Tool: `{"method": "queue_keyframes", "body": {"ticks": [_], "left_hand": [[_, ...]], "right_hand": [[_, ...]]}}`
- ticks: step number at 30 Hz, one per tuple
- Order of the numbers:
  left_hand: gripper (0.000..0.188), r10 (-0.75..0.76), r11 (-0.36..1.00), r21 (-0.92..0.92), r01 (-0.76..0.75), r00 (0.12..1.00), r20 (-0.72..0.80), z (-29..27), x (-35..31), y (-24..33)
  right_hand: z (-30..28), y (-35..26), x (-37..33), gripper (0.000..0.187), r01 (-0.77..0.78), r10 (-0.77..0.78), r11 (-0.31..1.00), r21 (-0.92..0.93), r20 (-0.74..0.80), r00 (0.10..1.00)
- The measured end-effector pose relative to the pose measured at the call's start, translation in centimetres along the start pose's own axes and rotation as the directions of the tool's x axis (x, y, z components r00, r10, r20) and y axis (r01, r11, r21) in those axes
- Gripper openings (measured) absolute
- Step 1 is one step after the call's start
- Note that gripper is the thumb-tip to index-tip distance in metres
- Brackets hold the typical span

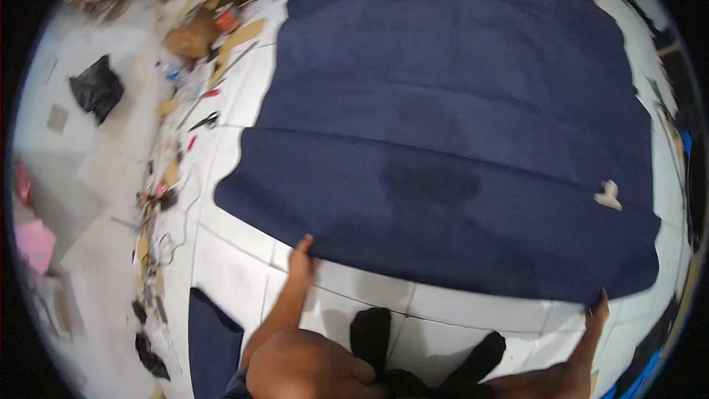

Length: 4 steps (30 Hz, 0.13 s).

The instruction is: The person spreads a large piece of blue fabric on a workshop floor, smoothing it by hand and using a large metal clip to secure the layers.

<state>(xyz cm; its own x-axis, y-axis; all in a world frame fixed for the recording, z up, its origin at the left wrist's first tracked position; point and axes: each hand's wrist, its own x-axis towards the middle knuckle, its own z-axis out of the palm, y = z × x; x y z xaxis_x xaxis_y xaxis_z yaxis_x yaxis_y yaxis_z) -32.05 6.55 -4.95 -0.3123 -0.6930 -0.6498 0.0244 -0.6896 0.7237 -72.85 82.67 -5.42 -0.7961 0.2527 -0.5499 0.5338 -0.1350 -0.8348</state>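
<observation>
A large sheet of navy cloth (458,125) lies spread over white floor tiles, with a fold line running across its nearer part. At its near edge, toward the left, my left hand (303,257) grips the cloth with the thumb on top. Far to the right on that same edge, my right hand (598,310) is closed on the cloth, its fingers partly hidden. A small white scrap (609,196) rests on the cloth near its right side. My shadow falls over the middle of the sheet.
My feet in black socks (369,336) stand on the tiles between my arms. Another navy cloth piece (210,340) lies left of my knee. Black scissors (205,121), a brown bundle (193,33) and scattered scraps line the left side. Beyond are a black plastic bag (97,90) and pink sheet (35,245).
</observation>
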Motion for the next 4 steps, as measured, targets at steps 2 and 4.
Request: {"method": "queue_keyframes", "body": {"ticks": [2, 4], "left_hand": [[0.045, 0.021, 0.998, -0.061, -0.024, 0.999, -0.043, -0.4, -2.8, 0.5], [0.051, 0.015, 0.998, -0.058, -0.023, 0.991, -0.133, 0.1, -4.7, 3.2]], "right_hand": [[0.1, -0.8, 0.5, 0.046, -0.021, 0.035, 0.972, -0.232, 0.056, 0.998], [5.2, -1.9, -2.5, 0.053, -0.046, 0.094, 0.947, -0.317, 0.138, 0.986]]}}
